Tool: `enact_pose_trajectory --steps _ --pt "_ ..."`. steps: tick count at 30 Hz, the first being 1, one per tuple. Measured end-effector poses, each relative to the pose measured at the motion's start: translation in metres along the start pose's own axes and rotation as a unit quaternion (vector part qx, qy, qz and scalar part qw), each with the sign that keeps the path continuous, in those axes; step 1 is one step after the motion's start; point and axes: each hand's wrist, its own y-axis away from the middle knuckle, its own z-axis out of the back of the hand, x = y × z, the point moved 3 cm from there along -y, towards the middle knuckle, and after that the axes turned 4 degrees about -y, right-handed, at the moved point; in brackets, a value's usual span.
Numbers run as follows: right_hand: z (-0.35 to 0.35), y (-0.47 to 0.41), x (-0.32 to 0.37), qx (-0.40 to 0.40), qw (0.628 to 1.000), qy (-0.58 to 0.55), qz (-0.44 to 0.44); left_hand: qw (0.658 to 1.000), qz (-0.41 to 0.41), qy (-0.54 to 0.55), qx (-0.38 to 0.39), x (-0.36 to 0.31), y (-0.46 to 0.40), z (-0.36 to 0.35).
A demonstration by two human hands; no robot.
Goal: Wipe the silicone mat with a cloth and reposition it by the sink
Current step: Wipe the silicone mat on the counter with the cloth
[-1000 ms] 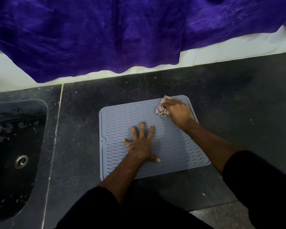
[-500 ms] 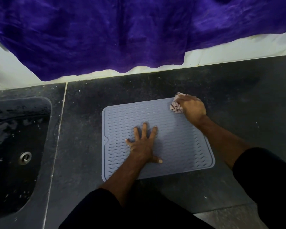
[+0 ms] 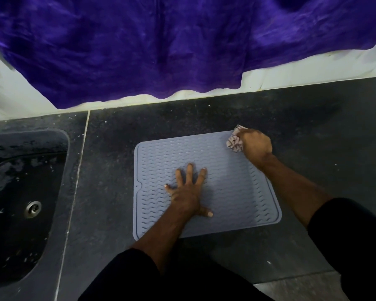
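Note:
A grey-blue silicone mat [image 3: 232, 192] with a wavy ribbed surface lies flat on the dark stone counter [image 3: 109, 170], to the right of the sink. My left hand [image 3: 188, 192] presses flat on the mat's middle, fingers spread. My right hand [image 3: 255, 145] grips a small crumpled patterned cloth [image 3: 233, 143] at the mat's far right corner; most of the cloth is hidden under the fingers.
A dark wet sink [image 3: 15, 203] with a metal drain [image 3: 33, 208] sits at the left, a pale seam line between it and the mat. A purple cloth [image 3: 161, 44] hangs over the white wall behind the counter. The counter's front edge runs bottom right.
My right hand has slid the cloth from the mat's upper middle out to its far right corner. My left hand has stayed pressed on the mat.

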Motion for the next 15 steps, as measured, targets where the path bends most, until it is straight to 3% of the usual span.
enact_pose_trajectory --steps 2,7,13,15 --pt "0.006 -0.002 0.014 -0.02 0.999 -0.044 0.006 1.0 0.001 0.0 0.002 -0.001 0.0 0.001" --pt "-0.018 0.012 0.062 0.022 0.986 -0.042 0.162 1.0 0.014 -0.011 0.012 -0.002 0.001 0.002" --pt "-0.01 0.003 0.017 -0.001 0.997 -0.037 0.073 1.0 0.007 -0.008 0.003 -0.003 0.003 0.003" --pt "-0.006 0.001 0.035 -0.013 0.993 -0.062 0.098 1.0 0.009 -0.009 0.009 -0.003 0.003 0.004"
